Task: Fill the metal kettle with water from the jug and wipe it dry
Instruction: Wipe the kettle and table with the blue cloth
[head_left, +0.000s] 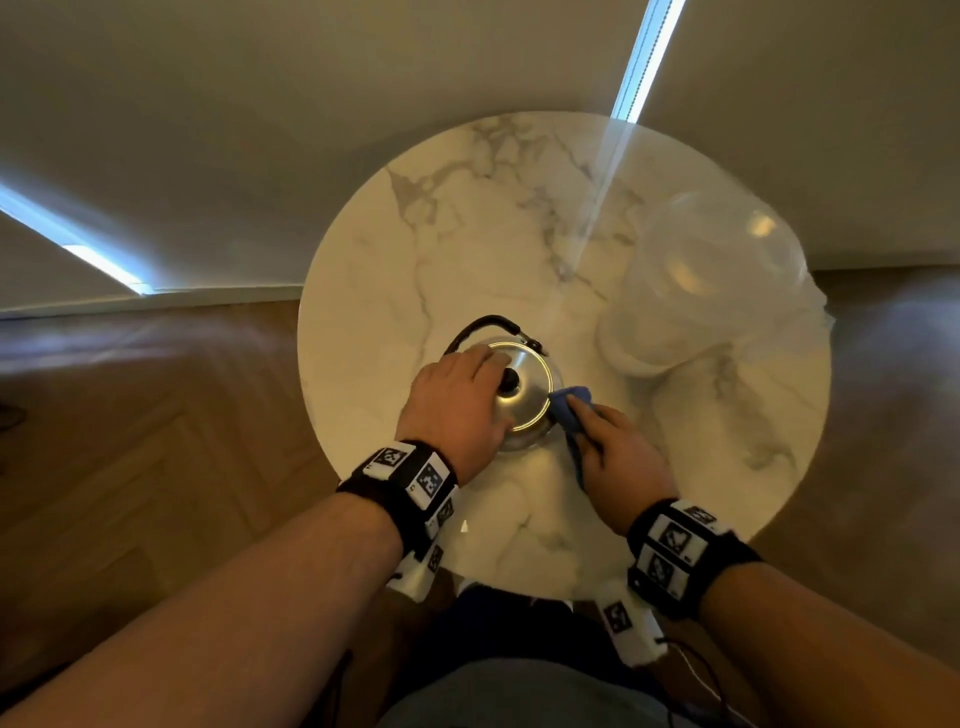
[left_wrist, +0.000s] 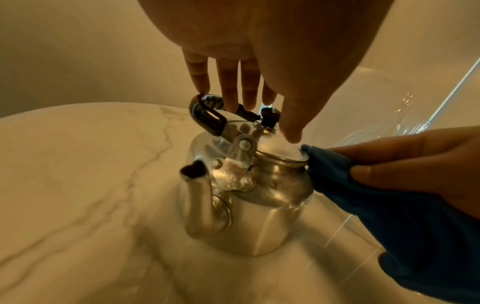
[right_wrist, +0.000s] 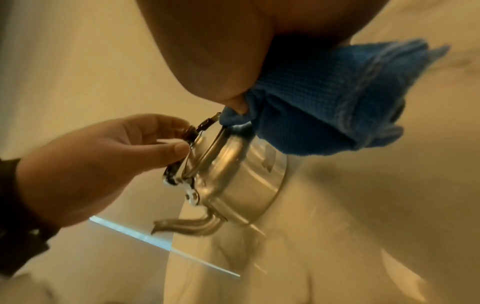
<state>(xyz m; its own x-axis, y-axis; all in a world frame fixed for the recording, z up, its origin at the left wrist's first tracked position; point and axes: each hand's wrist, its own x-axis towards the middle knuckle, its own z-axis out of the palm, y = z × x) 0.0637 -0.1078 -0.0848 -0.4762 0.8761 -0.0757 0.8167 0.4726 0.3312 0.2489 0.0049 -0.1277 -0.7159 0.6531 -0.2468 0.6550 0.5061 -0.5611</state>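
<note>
Now on the wiping step, most likely, with the lid on. Look for the metal kettle (head_left: 522, 400) just below the middle of the head view, standing upright on the round marble table (head_left: 467, 234). Find the see-through jug (head_left: 701, 291) to the right of it and higher in the frame, set apart from the kettle. Cannot tell how much water is in either.

See the left hand (head_left: 457, 405) on top of the kettle, not gripping: fingers fairly straight, tips down on the folded black handle (left_wrist: 207, 115), thumb pressing the lid beside the knob (left_wrist: 269, 118). See the right hand (head_left: 618, 457) pinching a folded blue cloth (right_wrist: 324, 107) and pushing it against the kettle's side, just under the lid rim.

Expect a hard, stiff, smooth kettle: shiny, and slippery where wet. Probably heavy too if full, and likely to slosh. Keep pressing down from the top so it stays put on the slick table while rubbing. To lift or turn it, take the black handle, not the bare metal or the thin spout (left_wrist: 197, 193). Treat the cloth as soft and floppy; keep it bunched so it does not slip out.
</note>
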